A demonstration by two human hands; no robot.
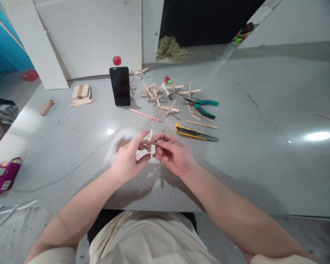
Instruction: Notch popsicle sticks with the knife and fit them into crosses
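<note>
Both hands meet over the near middle of the table, around a small cross-shaped piece of wooden craft sticks [151,149]. My left hand [129,156] curves round its left side, with the thumb and a finger at the sticks. From the right, my right hand [176,152] pinches a stick of the same piece between thumb and fingers. Farther off lie several similar stick crosses [170,109], some overlapping. A yellow and black utility knife [192,132] lies right of the hands, below a loose craft stick [202,124]. Green-handled pliers [205,104] rest beyond it.
A phone [120,86] leans upright against a red-capped bottle [117,61]. Left of it are stacked craft sticks [81,94] and a wooden block [46,107]. A red patterned pencil [145,115] lies ahead of the hands. A purple box [6,178] stands at the left edge.
</note>
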